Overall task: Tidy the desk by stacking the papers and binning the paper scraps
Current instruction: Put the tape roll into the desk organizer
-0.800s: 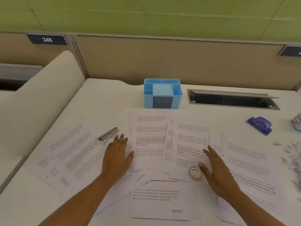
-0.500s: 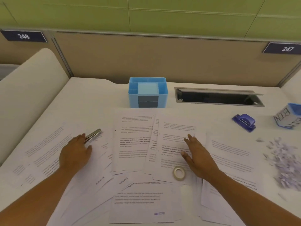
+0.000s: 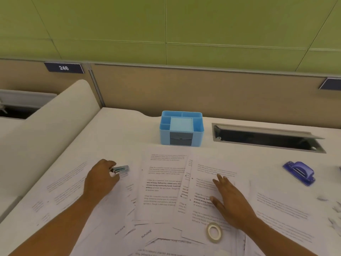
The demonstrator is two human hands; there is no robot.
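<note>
Several printed papers (image 3: 164, 183) lie spread and overlapping across the white desk (image 3: 121, 130). My left hand (image 3: 100, 179) is curled over the near end of a silver stapler (image 3: 120, 169) that sits on the left sheets. My right hand (image 3: 230, 202) rests flat, fingers apart, on a sheet right of centre. A few grey paper scraps (image 3: 335, 209) show blurred at the right edge.
A blue desk organiser (image 3: 181, 128) stands at the back centre, beside an open cable slot (image 3: 267, 137). A purple hole punch (image 3: 299, 172) lies at the right. A tape roll (image 3: 214, 232) sits on the near papers. A padded divider (image 3: 46, 130) borders the left.
My left hand went left from the middle sheets to the stapler and closed around it. My right hand slid up onto the sheet right of centre. The view swung left and up.
</note>
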